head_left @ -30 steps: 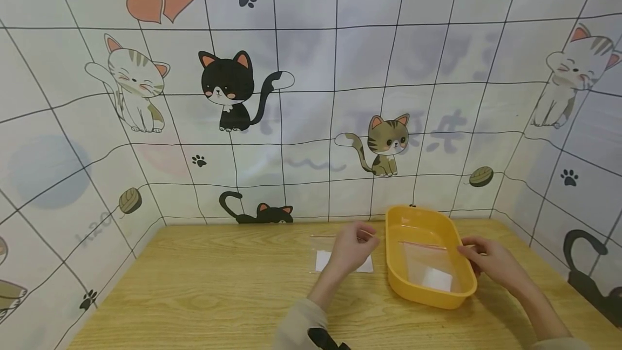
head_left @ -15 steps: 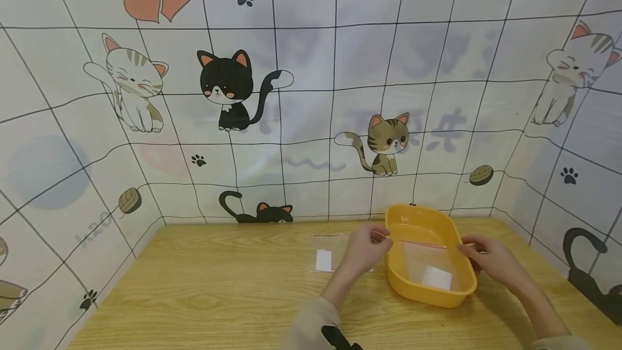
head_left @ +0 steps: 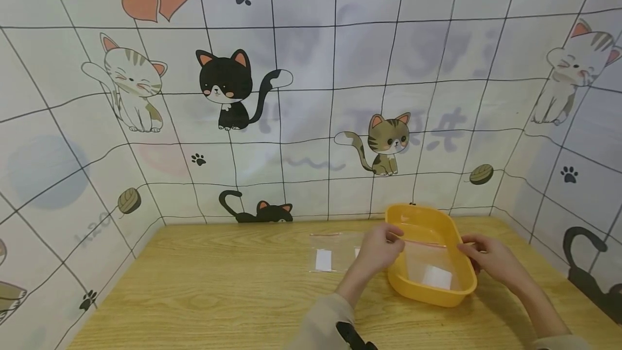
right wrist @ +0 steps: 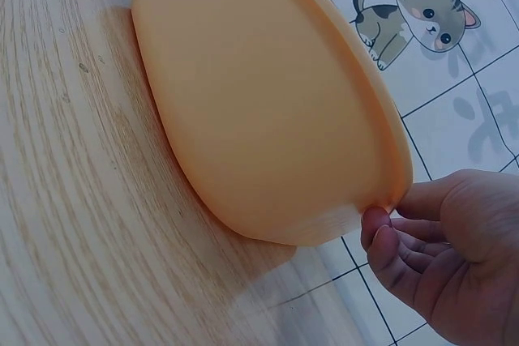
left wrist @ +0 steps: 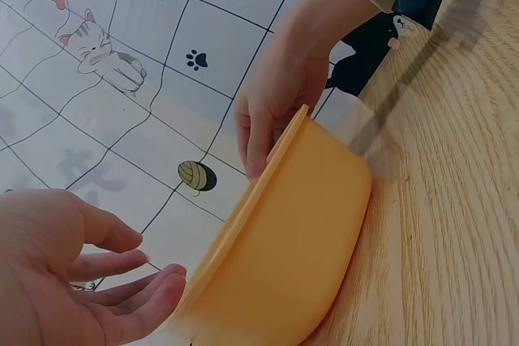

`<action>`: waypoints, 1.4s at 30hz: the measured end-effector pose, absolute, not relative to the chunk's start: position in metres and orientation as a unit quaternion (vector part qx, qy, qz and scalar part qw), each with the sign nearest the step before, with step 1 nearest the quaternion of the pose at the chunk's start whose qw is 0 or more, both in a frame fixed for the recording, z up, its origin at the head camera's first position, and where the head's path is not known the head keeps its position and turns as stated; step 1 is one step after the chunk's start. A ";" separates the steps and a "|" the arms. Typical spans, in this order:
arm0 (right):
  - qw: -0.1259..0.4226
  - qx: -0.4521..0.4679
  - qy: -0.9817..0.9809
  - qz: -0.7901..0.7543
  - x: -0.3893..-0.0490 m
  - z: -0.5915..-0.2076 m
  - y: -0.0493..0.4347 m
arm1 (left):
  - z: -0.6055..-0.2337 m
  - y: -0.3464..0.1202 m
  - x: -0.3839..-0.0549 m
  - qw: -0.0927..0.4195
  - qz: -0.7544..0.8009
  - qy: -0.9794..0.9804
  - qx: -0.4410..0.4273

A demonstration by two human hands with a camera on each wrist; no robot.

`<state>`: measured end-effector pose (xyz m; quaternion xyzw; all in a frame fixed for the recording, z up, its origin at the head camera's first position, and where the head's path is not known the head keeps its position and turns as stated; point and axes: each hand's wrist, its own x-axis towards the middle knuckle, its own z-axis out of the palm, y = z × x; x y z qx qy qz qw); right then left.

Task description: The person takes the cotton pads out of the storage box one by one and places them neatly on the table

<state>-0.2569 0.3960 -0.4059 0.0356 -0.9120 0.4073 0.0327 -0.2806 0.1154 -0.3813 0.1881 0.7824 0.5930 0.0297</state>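
- Right hand (head_left: 488,255) pinching the tub's right rim, left hand (head_left: 381,247) loose-fingered by its left rim.
- Tub (head_left: 432,297) looks yellow, rounded, upright.
- Seems partway to me: inner bag (head_left: 420,261) in the tub, outer bag (head_left: 342,258) still left of it.
- Both see-through, white bits inside.

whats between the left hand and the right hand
The yellow tray, with a clear bag in it, lies between the left hand and the right hand; the head view shows this.
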 end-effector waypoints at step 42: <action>0.028 0.029 -0.911 0.410 -0.257 -0.411 0.396 | -0.384 0.161 -0.274 0.132 0.480 0.860 0.114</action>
